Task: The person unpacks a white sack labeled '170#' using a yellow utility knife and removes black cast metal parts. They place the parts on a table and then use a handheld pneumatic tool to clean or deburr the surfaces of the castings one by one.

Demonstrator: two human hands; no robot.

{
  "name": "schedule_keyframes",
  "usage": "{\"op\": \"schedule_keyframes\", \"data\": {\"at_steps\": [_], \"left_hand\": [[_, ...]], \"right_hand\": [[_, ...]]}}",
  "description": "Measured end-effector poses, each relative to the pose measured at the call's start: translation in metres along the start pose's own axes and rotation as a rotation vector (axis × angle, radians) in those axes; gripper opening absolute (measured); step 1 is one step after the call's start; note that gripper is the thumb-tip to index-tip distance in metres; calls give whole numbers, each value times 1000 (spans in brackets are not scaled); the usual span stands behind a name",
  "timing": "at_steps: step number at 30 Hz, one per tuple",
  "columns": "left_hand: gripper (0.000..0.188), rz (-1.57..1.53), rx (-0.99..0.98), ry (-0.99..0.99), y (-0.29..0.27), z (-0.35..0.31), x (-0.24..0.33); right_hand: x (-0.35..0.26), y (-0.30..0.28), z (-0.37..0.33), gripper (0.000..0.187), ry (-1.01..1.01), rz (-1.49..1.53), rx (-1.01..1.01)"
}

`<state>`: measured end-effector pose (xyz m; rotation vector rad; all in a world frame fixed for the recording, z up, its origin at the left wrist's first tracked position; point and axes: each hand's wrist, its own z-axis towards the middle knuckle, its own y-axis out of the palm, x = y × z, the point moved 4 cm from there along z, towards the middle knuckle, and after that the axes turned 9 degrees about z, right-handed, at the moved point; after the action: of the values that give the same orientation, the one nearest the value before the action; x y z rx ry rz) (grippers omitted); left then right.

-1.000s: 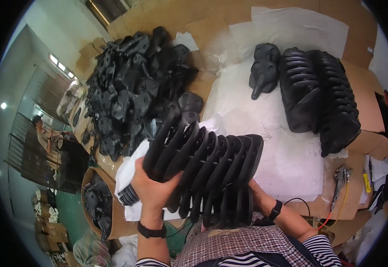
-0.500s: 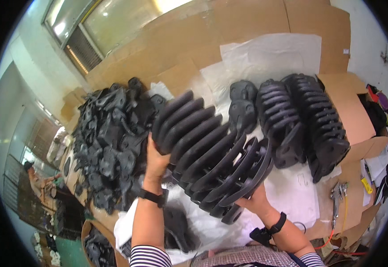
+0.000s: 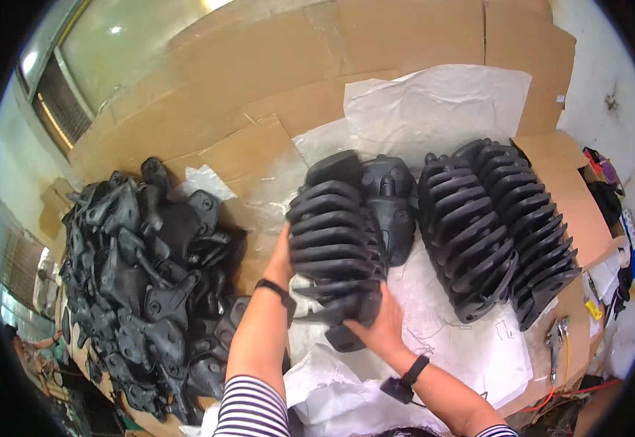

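A stack of black, curved, shell-like moulded parts (image 3: pixel 332 229), nested one over another, stands between my hands. My left hand (image 3: pixel 281 255) grips its left side, with the fingers partly hidden behind it. At the near end my right hand (image 3: pixel 381 320) is closed round the last pieces, thumb toward the front. The lowest pieces fan out loosely there. Just right of this stack, a few matching black parts (image 3: pixel 392 215) lie on the paper-covered table. Farther right lean two similar rows, a nearer row (image 3: pixel 464 237) and an outer row (image 3: pixel 529 226).
A large loose pile of black parts (image 3: pixel 154 291) covers the left side. White paper (image 3: pixel 463 357) lies under the rows, and cardboard (image 3: pixel 405 44) lines the back. At right are an open carton (image 3: pixel 569 197), a metal air gun (image 3: pixel 554 339) with a hose and a yellow-handled tool (image 3: pixel 593 309).
The tilted stack has moved away from me and been set down beside the matching parts, now lined up roughly with the other rows. Both hands remain on it; the view has shifted.
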<state>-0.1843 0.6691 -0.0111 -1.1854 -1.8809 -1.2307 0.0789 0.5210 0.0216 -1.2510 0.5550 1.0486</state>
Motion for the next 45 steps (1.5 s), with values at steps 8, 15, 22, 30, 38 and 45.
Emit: {"op": "schedule_keyframes", "data": {"at_steps": [8,15,22,30,38,45], "left_hand": [[68,118,235,82,21,-33,16],[65,426,562,374,-14,6,21],[116,38,299,207,-102,46,6],[65,-454,15,250,-101,126,-26],[44,-540,-31,233,-115,145,-63],[40,-371,8,88,-92,144,-81]], "right_hand": [[-3,28,4,110,57,-126,-49],[0,33,15,110,101,-127,-30],[0,37,23,111,98,-157,-33],[7,31,31,109,119,-154,-172],[4,40,61,60,117,198,-87],[16,37,54,64,121,106,-119]]}}
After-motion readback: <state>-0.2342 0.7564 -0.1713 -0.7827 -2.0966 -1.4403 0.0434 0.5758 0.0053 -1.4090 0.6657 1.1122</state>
